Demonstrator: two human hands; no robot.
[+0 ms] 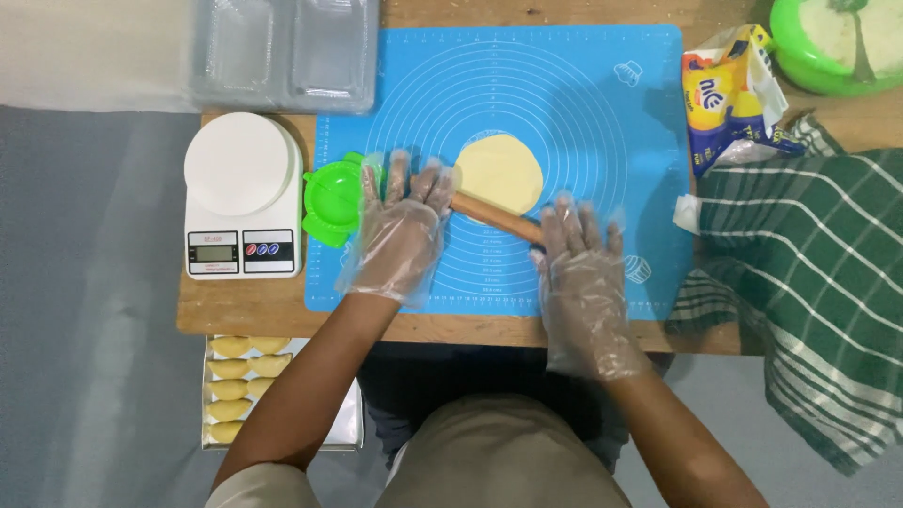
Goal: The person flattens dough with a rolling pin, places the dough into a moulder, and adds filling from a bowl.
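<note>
Yellow-blue packet (729, 94) beside blue mat (640, 122)

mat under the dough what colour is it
Blue mat with white rings, seen in the head view.

1. A crumpled yellow, blue and white packet (732, 94) lies near the surface's right edge, top torn open.
2. A small grey rectangular screen (213, 252) sits on the white kitchen scale (243, 207) at the surface's left edge.
</note>
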